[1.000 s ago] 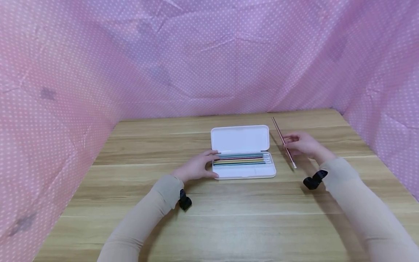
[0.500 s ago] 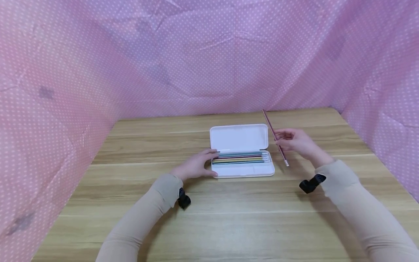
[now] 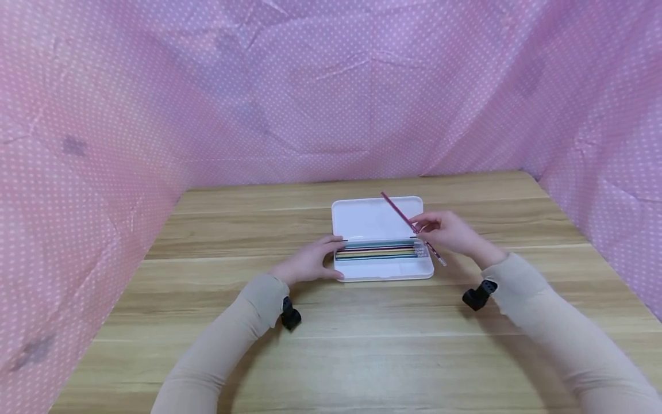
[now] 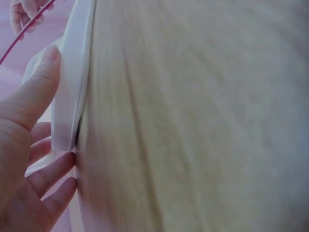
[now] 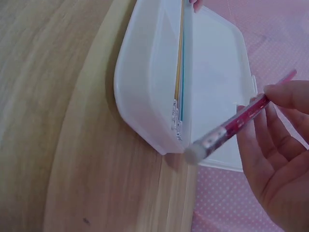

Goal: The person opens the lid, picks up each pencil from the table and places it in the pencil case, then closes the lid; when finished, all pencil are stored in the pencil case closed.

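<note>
A white pencil case [image 3: 380, 271] lies on the table with its lid [image 3: 362, 215] tipped back. Several pencils [image 3: 380, 252] in green, dark red and yellow lie side by side inside, white eraser ends to the right. My left hand [image 3: 309, 263] grips the case's left end, thumb [image 4: 43, 79] at the front edge and fingers behind. Between thumb and fingers my right hand [image 3: 449, 233] pinches a red pencil [image 3: 396, 209]. That pencil slants in the air over the case's right end, its eraser [image 5: 195, 152] toward the near right.
The wood-grain table [image 3: 362, 345] spreads around the case. Pink dotted cloth [image 3: 310, 103] hangs behind it and on both sides. A small black camera [image 3: 478, 296] is worn at the right wrist, another black camera [image 3: 291, 315] at the left.
My right hand has carried the red pencil leftward from beside the case to over its right end, and the pencil has turned more crosswise. My left hand stays at the case.
</note>
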{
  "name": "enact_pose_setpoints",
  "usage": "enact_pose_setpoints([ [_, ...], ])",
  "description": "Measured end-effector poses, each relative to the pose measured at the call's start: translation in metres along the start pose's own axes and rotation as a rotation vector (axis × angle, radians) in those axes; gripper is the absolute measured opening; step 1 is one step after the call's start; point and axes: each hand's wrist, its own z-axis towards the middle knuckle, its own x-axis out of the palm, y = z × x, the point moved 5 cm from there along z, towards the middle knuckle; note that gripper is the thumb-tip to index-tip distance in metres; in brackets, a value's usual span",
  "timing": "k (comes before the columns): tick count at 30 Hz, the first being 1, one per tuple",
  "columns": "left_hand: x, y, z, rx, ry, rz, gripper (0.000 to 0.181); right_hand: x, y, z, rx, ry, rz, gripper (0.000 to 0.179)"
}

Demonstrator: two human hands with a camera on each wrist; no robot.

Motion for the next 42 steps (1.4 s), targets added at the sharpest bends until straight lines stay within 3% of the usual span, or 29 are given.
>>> enact_pose_setpoints([
  [2, 0.000, 0.000, 0.000, -0.002, -0.003, 0.008, 0.083, 0.001, 0.002, 0.001, -0.005, 0.007, -0.040, 0.031],
  [8, 0.002, 0.002, 0.000, -0.007, -0.014, -0.010, 0.094, 0.008, 0.006, 0.008, -0.120, 0.005, -0.209, 0.023],
  [16, -0.001, 0.003, 0.000, -0.021, -0.013, -0.038, 0.098, 0.024, 0.021, 0.021, -0.224, 0.080, -0.373, 0.023],
  [22, 0.000, 0.002, -0.001, -0.030, 0.000, -0.020, 0.098, 0.043, 0.028, 0.030, -0.265, 0.140, -0.383, 0.023],
  [31, 0.001, 0.001, -0.002, -0.016, -0.013, -0.030, 0.096, 0.058, 0.036, 0.037, -0.340, 0.157, -0.363, 0.022],
  [42, 0.000, -0.001, -0.002, 0.006, -0.017, -0.005, 0.089, 0.063, 0.031, 0.039, -0.255, 0.247, -0.403, 0.022],
])
